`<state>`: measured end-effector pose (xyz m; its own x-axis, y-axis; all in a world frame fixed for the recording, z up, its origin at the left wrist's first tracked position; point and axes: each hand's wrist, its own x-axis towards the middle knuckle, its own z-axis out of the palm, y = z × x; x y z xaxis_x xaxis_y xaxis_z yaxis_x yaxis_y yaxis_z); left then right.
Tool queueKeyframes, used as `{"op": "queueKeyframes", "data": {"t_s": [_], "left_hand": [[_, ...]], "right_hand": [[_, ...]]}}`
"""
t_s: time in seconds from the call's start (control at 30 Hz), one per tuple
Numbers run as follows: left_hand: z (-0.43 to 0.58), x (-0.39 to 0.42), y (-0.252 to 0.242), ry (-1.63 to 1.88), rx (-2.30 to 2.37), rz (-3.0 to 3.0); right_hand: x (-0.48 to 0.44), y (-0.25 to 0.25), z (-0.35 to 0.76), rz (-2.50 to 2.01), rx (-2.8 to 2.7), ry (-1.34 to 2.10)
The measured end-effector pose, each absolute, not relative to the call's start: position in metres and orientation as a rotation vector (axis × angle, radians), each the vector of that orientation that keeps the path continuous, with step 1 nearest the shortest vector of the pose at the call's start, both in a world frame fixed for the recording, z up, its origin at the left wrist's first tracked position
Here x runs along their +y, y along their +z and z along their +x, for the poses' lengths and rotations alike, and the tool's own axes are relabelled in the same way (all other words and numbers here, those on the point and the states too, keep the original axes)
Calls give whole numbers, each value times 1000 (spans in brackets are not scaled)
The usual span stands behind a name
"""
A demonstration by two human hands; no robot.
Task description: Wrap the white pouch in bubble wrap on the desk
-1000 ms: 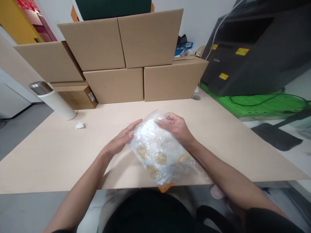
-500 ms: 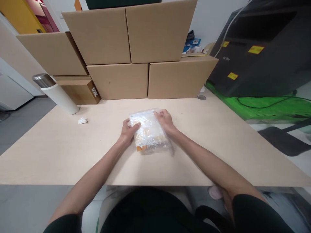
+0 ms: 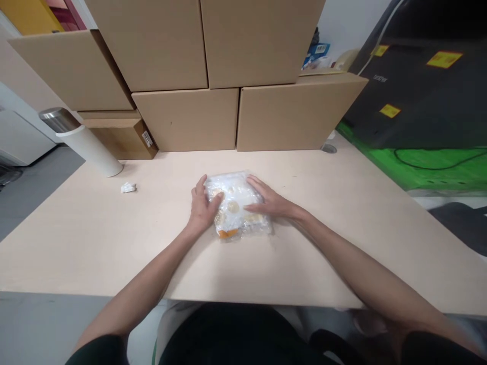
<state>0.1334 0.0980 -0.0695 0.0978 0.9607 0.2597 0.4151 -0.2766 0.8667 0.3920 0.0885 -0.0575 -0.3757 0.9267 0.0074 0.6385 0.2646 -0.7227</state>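
A flat package in crinkled clear plastic (image 3: pixel 234 208) lies on the pale wooden table, white inside with yellowish round patches and an orange strip at its near left corner. My left hand (image 3: pixel 202 205) grips its left edge, the thumb pressed on top and the fingers along the side. On the opposite edge, my right hand (image 3: pixel 268 200) holds the package with its thumb laid over the top and its fingers towards the far right corner. The undersides of some fingers are hidden.
Several cardboard boxes (image 3: pixel 186 121) are stacked along the table's back edge. To the left stand a white bottle with a steel cap (image 3: pixel 89 149) and a crumpled white scrap (image 3: pixel 128 187). A large black-covered machine (image 3: pixel 422 101) is beyond the right edge.
My right hand has shifted from the package's far right corner down onto its right side, its thumb now across the top. The package lies flatter, and the view has tilted down slightly.
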Motion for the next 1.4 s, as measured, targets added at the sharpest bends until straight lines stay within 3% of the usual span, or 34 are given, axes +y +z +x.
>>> {"op": "queueKeyframes", "data": {"t_s": [0.13,0.33,0.5,0.83,1.1,1.4], "left_hand": [[125,97,-63,793,1317,2287],[120,103,-54,438,1341,2439],[125,103,-53,460,1336,2415],[95,117,-44,145,1089,2294],[95,118,-54,120,1225,2438],[89,123,-56,128,1130,2453]], "right_hand": [[90,-66,396,-1410,-2108,841],[89,-46,391,-1436,-2158,834],[93,-31,377,-1311,-2168,706],[111,-49,417,-1181,-2440,1100],[116,-57,416,-1079,-2556,931],[109,-52,424,-1119,-2606,999]]}}
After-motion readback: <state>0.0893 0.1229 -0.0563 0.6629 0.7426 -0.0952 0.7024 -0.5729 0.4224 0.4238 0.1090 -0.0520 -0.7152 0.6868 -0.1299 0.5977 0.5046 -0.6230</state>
